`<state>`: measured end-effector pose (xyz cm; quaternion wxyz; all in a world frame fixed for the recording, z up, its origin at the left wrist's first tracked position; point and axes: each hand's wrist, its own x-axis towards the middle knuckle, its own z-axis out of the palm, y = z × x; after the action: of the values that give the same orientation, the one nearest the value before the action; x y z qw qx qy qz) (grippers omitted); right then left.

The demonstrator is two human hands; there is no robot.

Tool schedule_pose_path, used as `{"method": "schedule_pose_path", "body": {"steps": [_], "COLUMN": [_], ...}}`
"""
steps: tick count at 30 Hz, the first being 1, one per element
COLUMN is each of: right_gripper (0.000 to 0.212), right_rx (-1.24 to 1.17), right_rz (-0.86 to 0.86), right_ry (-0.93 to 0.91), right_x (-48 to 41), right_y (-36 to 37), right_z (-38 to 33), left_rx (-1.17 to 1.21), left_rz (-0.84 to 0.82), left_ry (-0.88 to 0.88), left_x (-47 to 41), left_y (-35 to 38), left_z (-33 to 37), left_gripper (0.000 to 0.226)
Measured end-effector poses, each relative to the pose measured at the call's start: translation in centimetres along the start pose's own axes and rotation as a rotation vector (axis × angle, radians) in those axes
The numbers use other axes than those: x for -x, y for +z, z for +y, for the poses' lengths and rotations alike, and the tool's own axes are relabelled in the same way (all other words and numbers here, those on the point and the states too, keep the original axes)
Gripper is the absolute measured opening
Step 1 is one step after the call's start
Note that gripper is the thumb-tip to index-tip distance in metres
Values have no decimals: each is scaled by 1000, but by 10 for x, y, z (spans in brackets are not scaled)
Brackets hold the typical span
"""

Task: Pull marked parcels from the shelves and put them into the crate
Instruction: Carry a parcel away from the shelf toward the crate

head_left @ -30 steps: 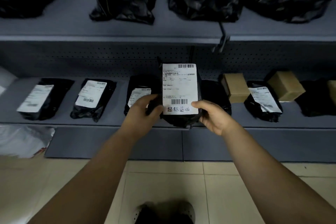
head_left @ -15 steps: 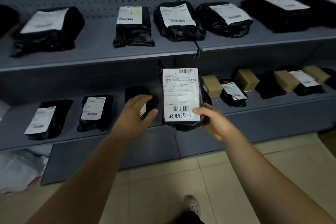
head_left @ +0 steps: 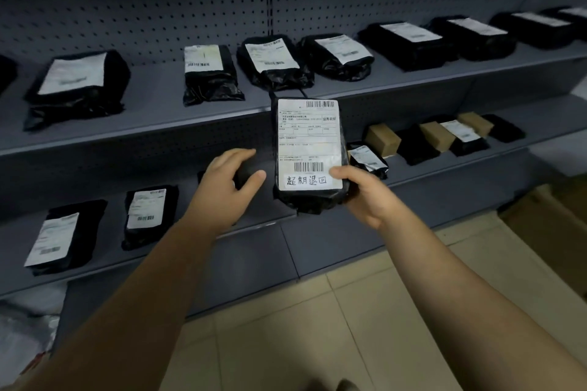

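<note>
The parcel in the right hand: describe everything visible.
The parcel is a black, crinkled plastic bag with a white label: two barcodes, printed text, handwritten characters at the bottom. It is held upright in front of the shelves, label toward the camera, gripped at its lower right corner by the right hand alone.

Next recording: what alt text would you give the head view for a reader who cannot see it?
The right hand grips a black parcel by its lower right corner, its white label with handwritten characters facing the camera; the open left hand is beside it, apart. Behind, grey shelves hold more black labelled parcels and a few brown boxes.
</note>
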<state>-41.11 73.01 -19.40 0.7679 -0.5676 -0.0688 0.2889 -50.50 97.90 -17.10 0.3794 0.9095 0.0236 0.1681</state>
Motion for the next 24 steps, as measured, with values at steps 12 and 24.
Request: {"method": "schedule_pose_path", "body": {"steps": [12, 24], "right_gripper": [77, 92], "right_rx": [-3, -37], "right_rz": [19, -12], "right_ry": [-103, -217], "right_x": [17, 24], "right_y": [-43, -94], "right_z": [-65, -99], "left_rx": [0, 9], "left_rz": [31, 53], "left_ry": [58, 139], "left_x": [-17, -40], "left_y": [21, 56], "left_z": [79, 130], "left_gripper": [46, 45]}}
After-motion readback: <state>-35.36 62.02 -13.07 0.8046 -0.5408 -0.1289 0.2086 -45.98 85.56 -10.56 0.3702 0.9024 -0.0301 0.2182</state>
